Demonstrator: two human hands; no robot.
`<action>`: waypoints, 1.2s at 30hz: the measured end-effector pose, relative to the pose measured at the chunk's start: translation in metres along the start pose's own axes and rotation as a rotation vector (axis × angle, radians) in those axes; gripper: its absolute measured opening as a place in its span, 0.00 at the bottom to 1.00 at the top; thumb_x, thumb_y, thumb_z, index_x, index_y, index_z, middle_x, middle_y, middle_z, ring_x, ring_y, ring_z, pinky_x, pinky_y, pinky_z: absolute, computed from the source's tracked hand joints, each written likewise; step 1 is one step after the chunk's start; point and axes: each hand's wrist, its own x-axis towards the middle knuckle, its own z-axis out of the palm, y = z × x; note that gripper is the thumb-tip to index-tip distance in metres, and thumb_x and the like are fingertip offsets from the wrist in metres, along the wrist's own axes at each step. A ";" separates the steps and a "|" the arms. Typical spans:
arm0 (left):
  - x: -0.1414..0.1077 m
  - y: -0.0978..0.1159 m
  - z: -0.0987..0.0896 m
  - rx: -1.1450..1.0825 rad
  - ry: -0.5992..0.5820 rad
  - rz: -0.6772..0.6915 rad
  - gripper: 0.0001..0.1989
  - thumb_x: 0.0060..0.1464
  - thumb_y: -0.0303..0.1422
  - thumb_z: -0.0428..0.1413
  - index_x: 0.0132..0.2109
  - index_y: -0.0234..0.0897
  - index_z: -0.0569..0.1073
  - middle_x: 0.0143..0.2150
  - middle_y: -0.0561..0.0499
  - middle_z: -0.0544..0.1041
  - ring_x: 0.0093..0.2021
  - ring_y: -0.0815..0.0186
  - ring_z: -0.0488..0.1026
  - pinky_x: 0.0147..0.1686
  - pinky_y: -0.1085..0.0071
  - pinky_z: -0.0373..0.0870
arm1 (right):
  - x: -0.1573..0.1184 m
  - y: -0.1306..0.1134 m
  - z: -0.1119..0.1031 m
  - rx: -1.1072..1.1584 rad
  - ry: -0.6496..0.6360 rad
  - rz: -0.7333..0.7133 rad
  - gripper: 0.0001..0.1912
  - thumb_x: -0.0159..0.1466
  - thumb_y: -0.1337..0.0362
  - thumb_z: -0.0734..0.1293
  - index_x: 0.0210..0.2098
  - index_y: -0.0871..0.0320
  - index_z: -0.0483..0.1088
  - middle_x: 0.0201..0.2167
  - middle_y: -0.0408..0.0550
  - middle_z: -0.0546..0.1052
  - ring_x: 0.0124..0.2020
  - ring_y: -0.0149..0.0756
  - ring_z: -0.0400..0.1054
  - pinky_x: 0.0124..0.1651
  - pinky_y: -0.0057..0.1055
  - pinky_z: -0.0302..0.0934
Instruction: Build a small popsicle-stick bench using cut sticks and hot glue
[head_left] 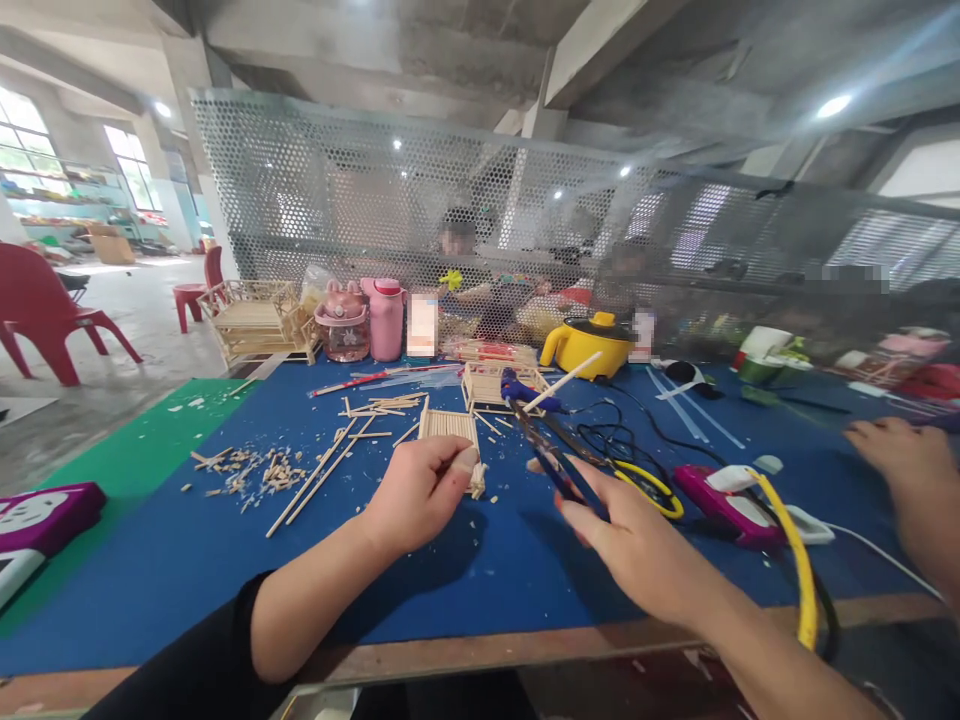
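Note:
My left hand [424, 490] is closed, thumb against curled fingers, just in front of a small panel of thin wooden sticks [448, 428]. Whatever its fingers pinch is hidden. Held in my right hand [626, 525] are pliers with dark blue handles [566, 478], their jaws pointing away from me. Beyond the jaws lies a blue glue gun [536, 395], with a pale stick [568, 380] slanting up beside it. A small wooden stick frame [484, 392] stands behind the panel. Loose sticks [322, 475] and cut bits [274, 470] lie to the left.
A yellow pot [592, 345], pink bottle [386, 320] and pink jar [343, 325] line the back by a perforated metal screen [315, 200]. Rightward are a purple power strip [731, 510], a yellow cable [799, 560] and another person's hand [889, 450]. Stick furniture [259, 320] stands back left.

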 end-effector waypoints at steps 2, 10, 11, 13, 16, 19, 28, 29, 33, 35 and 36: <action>-0.003 0.007 -0.005 -0.090 0.017 -0.005 0.14 0.57 0.36 0.46 0.31 0.36 0.73 0.22 0.54 0.66 0.24 0.70 0.61 0.27 0.75 0.58 | 0.009 0.021 -0.010 -0.184 -0.011 0.110 0.25 0.60 0.63 0.59 0.57 0.52 0.63 0.54 0.49 0.71 0.54 0.47 0.65 0.56 0.44 0.58; 0.019 -0.013 -0.055 -0.341 0.535 -0.138 0.14 0.53 0.35 0.49 0.42 0.34 0.74 0.26 0.53 0.67 0.20 0.74 0.56 0.19 0.75 0.53 | 0.041 0.062 -0.002 -0.718 -0.163 0.287 0.32 0.61 0.54 0.58 0.61 0.64 0.57 0.54 0.66 0.68 0.54 0.59 0.62 0.52 0.50 0.57; 0.022 -0.021 -0.059 -0.278 0.530 -0.132 0.15 0.52 0.33 0.48 0.44 0.34 0.74 0.28 0.52 0.69 0.21 0.73 0.57 0.20 0.75 0.56 | 0.045 0.063 0.001 -0.735 -0.141 0.293 0.35 0.61 0.51 0.58 0.62 0.65 0.57 0.53 0.68 0.68 0.54 0.62 0.61 0.51 0.54 0.55; 0.025 -0.036 -0.065 -0.059 0.508 -0.079 0.17 0.53 0.30 0.46 0.47 0.34 0.74 0.33 0.51 0.70 0.25 0.72 0.62 0.27 0.74 0.62 | 0.053 0.065 0.007 -0.768 -0.107 0.301 0.38 0.60 0.46 0.56 0.62 0.65 0.55 0.52 0.69 0.68 0.53 0.65 0.61 0.49 0.58 0.54; 0.023 -0.055 -0.067 0.213 0.434 -0.022 0.18 0.55 0.30 0.46 0.50 0.35 0.73 0.36 0.49 0.71 0.32 0.69 0.67 0.34 0.72 0.66 | 0.058 0.068 0.014 -0.772 -0.094 0.270 0.41 0.59 0.42 0.54 0.63 0.64 0.53 0.54 0.68 0.66 0.54 0.64 0.59 0.52 0.58 0.51; 0.015 -0.060 -0.063 0.265 0.414 0.000 0.18 0.56 0.32 0.49 0.53 0.35 0.71 0.39 0.47 0.75 0.34 0.68 0.71 0.35 0.72 0.68 | 0.058 0.062 0.015 -0.718 -0.052 0.207 0.43 0.58 0.41 0.56 0.63 0.65 0.53 0.59 0.66 0.61 0.59 0.62 0.53 0.56 0.60 0.44; -0.005 -0.014 -0.026 0.398 0.103 0.585 0.28 0.57 0.25 0.51 0.63 0.39 0.54 0.38 0.49 0.80 0.36 0.68 0.77 0.35 0.73 0.74 | 0.058 -0.025 0.006 -0.303 0.186 -0.782 0.09 0.65 0.63 0.61 0.41 0.56 0.71 0.31 0.45 0.78 0.33 0.33 0.70 0.52 0.41 0.55; -0.005 -0.014 -0.024 0.394 0.078 0.587 0.29 0.58 0.25 0.51 0.63 0.39 0.52 0.39 0.49 0.80 0.37 0.68 0.77 0.36 0.74 0.74 | 0.061 -0.028 0.010 -0.264 0.165 -0.824 0.09 0.65 0.65 0.61 0.39 0.57 0.72 0.29 0.45 0.77 0.31 0.32 0.70 0.50 0.39 0.57; -0.003 -0.027 -0.030 0.322 0.050 0.440 0.29 0.56 0.31 0.54 0.62 0.40 0.53 0.40 0.49 0.79 0.36 0.70 0.77 0.36 0.75 0.74 | 0.073 -0.020 0.030 -0.158 0.201 -0.800 0.07 0.64 0.66 0.62 0.37 0.59 0.72 0.25 0.45 0.76 0.30 0.32 0.68 0.40 0.34 0.62; -0.002 -0.036 -0.037 0.242 0.147 0.280 0.25 0.56 0.36 0.54 0.60 0.38 0.58 0.41 0.48 0.77 0.36 0.69 0.75 0.38 0.74 0.73 | 0.076 -0.015 0.039 -0.127 0.237 -0.720 0.06 0.63 0.67 0.63 0.33 0.59 0.72 0.26 0.45 0.76 0.31 0.33 0.69 0.39 0.33 0.63; -0.002 -0.041 -0.040 0.198 0.216 0.177 0.22 0.58 0.37 0.52 0.58 0.37 0.61 0.41 0.47 0.77 0.37 0.69 0.74 0.39 0.73 0.72 | 0.077 -0.013 0.042 -0.110 0.244 -0.680 0.06 0.62 0.68 0.63 0.32 0.59 0.72 0.27 0.46 0.77 0.32 0.33 0.69 0.39 0.32 0.63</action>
